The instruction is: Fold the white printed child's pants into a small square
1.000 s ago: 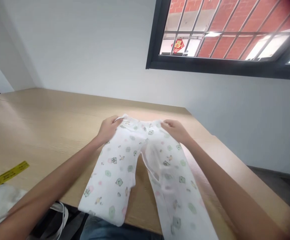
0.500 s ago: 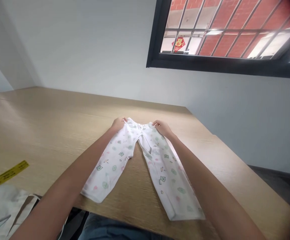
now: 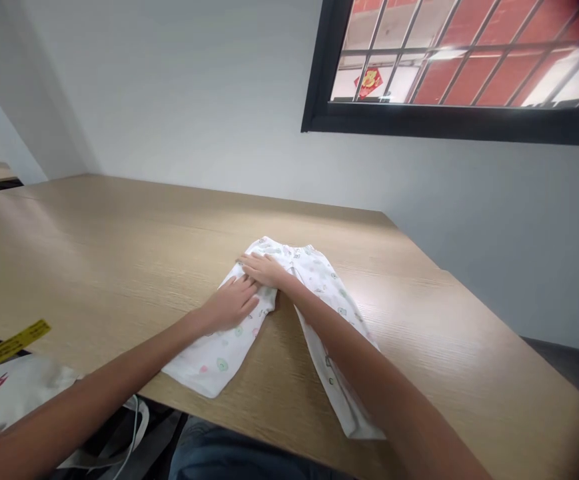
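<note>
Both flat open, left hand (image 3: pixel 232 305) and right hand (image 3: pixel 265 268) pressing on printed baby trousers (image 3: pixel 319 280), wooden table (image 3: pixel 94 247)

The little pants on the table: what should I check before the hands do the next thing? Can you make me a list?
1. Pants lie flat on the table: ok, both legs spread out.
2. Left hand is pressing on the pants' left leg: ok, palm down, fingers flat.
3. Right hand rests on the pants near the waist: ok, open and flat.
4. Whole garment on the table: ok; the right leg end reaches close to the near edge.
5. Wrinkles under the hands: cannot tell, the hands cover that cloth.
6. Room to work: ok, the yellow tape and white bag sit far off to the left.
</note>
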The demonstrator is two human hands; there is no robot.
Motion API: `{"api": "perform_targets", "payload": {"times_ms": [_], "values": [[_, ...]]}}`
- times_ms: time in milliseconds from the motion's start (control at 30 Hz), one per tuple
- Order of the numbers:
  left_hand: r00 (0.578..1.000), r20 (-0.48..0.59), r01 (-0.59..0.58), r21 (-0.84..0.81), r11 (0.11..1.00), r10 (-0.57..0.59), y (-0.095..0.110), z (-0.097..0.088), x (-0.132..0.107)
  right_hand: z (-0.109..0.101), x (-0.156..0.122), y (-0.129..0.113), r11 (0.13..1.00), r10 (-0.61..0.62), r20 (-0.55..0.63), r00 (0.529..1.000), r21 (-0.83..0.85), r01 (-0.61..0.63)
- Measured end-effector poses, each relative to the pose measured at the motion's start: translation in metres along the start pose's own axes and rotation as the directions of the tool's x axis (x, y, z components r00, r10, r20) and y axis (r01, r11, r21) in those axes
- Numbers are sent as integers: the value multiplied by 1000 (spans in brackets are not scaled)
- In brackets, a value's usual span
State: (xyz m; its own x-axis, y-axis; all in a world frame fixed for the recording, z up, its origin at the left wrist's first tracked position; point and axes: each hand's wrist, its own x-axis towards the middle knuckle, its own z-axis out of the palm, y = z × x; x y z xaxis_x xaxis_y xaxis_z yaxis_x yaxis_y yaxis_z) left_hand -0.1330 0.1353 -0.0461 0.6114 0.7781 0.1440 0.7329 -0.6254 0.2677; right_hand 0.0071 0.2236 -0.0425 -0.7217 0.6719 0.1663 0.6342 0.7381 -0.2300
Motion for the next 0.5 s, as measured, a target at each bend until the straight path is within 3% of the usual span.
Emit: {"api": "perform_targets", "payload": {"times_ms": [167,300,400,500], "values": [[987,155,-49,24,998,45,41,-9,-89,12,19,20,977,188,-2,982,-105,-187],[994,91,-71,61,996,65,64,-12,-140,15,24,21,960,266,-26,964,-81,-267],[998,17,-68,48,997,67,68,-14,-144,12,24,20,963,267,-22,963,-33,-268],[1000,20,15,-50,999,-14,67,-25,-118,-4,16,21,969,239,19,971,56,-240]]}}
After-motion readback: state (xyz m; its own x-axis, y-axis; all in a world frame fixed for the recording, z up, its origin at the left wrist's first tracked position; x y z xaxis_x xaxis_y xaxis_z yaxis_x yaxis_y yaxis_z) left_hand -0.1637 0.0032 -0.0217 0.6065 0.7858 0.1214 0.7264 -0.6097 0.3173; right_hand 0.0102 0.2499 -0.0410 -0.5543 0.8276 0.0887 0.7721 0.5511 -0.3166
